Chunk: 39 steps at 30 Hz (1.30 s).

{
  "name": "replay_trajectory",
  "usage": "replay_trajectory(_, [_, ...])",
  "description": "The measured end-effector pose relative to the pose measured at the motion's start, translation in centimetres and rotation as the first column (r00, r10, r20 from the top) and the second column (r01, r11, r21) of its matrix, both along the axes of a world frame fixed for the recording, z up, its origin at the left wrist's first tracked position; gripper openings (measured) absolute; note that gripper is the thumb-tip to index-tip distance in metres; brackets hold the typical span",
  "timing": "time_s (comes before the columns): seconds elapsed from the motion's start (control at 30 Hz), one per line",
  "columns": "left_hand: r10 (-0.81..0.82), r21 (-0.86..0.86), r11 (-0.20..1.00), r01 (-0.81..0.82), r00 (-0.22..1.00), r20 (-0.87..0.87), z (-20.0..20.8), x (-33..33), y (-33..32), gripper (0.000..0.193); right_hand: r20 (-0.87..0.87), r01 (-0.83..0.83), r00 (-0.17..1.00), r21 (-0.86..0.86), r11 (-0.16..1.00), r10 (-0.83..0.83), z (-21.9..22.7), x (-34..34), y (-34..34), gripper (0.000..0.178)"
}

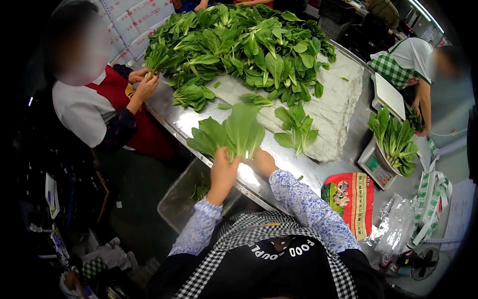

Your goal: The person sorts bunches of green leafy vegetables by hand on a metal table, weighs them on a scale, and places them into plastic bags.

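Both my hands are at a leafy green bunch of bok choy, raised above the near edge of the metal table with its leaves pointing away from me. My left hand grips its stems. Close beside it, the fingers of my right hand are closed at the stem ends, and the leaves partly hide the fingertips. A smaller loose bok choy lies on the table ahead and to the right. Farther back rises a large heap of bok choy on a whitish cloth.
A digital scale holding greens stands at the right, near a red bag, clear plastic bags and green-white tape strips. Below the table edge sits a clear bin. Co-workers handle greens at the left and far right.
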<state>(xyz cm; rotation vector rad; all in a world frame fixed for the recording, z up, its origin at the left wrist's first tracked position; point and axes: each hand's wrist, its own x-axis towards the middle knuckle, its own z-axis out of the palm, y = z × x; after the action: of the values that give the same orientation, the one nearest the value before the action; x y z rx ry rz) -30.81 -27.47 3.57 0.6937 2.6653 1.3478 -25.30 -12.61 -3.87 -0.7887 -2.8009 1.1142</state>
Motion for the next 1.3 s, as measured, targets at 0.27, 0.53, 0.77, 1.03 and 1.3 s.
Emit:
replay_trajectory(0.27, [-0.168,0.184,0.979,0.092,0.873,0.457,-5.3,-2.7,3.1,0.024,0.107,0.274,0.956,-0.657,0.702,-0.273,7.0,3.7,1.8,0.039])
replay_trajectory(0.53, [-0.593,0.566,0.757,0.326,0.707,0.386,1.2,9.8,8.7,0.031,-0.303,0.389,0.767,-0.481,0.786,-0.565,12.9,13.0,2.2,0.029])
replay_trajectory(0.77, [-0.879,0.524,0.477,0.706,0.397,0.265,5.3,16.6,13.6,0.038,-0.476,0.509,0.228,-0.685,0.520,-0.850,15.8,24.0,7.3,0.021])
replay_trajectory(1.03, [-0.776,0.450,0.539,0.712,0.212,0.594,1.2,20.3,14.6,0.021,-0.730,0.849,-0.092,-0.413,0.329,-0.677,18.9,34.9,22.6,0.028])
replay_trajectory(1.3, [-0.726,0.413,0.601,0.684,0.252,0.640,1.3,20.6,15.2,0.019,-0.484,0.986,0.164,0.047,0.162,-0.859,12.5,35.9,31.3,0.045])
